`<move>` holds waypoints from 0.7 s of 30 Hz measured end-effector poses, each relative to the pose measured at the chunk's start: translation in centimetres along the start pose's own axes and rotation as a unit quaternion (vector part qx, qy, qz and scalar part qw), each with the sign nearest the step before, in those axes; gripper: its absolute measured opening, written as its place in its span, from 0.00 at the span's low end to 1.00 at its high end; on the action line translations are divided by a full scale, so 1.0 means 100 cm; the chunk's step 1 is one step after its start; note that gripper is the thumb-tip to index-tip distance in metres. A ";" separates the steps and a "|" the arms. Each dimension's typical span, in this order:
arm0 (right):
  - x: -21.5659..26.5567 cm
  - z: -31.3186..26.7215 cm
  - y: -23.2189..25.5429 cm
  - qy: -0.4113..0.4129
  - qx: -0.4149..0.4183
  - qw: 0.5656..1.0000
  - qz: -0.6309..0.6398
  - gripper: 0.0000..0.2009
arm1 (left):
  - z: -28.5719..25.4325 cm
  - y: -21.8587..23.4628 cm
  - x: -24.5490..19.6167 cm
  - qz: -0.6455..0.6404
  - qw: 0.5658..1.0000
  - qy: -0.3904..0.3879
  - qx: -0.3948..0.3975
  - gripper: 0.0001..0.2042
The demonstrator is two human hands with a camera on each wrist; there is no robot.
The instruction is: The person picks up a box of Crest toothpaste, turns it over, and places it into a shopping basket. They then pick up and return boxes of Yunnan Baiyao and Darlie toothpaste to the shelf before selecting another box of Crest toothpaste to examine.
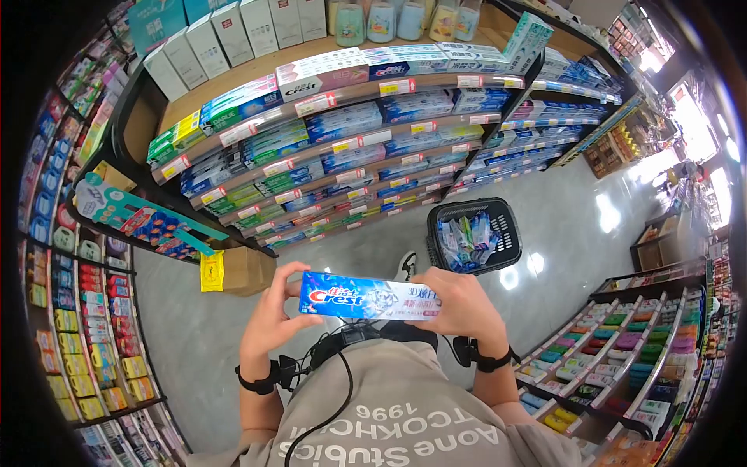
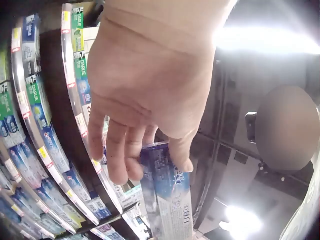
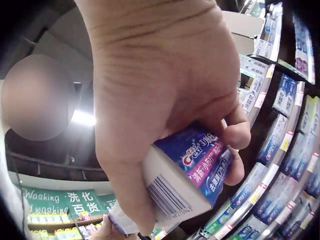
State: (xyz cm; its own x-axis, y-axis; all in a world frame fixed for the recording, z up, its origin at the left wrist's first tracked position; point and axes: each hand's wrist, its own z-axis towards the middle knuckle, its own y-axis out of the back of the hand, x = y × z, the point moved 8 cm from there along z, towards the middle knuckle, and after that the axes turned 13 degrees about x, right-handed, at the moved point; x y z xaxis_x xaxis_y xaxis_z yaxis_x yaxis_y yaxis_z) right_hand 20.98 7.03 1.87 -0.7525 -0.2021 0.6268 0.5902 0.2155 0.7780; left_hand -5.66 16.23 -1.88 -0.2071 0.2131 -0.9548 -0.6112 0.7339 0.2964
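Toothpaste box is held level at chest height, clear of the shelves and not in the basket on the floor ahead. Left hand pinches one end with curled fingers and thumb; right hand wraps the other end. Judged status: the box is in hand for inspection. Remaining: placement, either in the basket, which already contains packets, or on a shelf.
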 end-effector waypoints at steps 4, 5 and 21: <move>0.006 0.005 -0.002 0.022 -0.009 1.000 0.006 0.25 | -0.009 0.005 -0.004 -0.059 0.997 -0.050 -0.016 0.39; 0.009 0.007 -0.001 0.023 -0.017 1.000 -0.003 0.25 | -0.011 0.006 -0.003 -0.086 0.994 -0.063 -0.024 0.38; 0.009 0.038 0.001 0.028 -0.116 0.989 0.088 0.32 | -0.038 0.016 0.000 -0.156 0.961 -0.054 -0.223 0.28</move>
State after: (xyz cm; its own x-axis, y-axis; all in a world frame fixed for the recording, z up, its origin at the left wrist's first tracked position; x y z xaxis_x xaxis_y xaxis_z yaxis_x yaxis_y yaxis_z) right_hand 19.24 10.48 2.33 -0.6189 -0.2345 0.7497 0.7664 0.0287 0.6417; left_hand -9.53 14.93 -1.37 0.1054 0.1114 -0.9882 -0.9023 0.4285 -0.0479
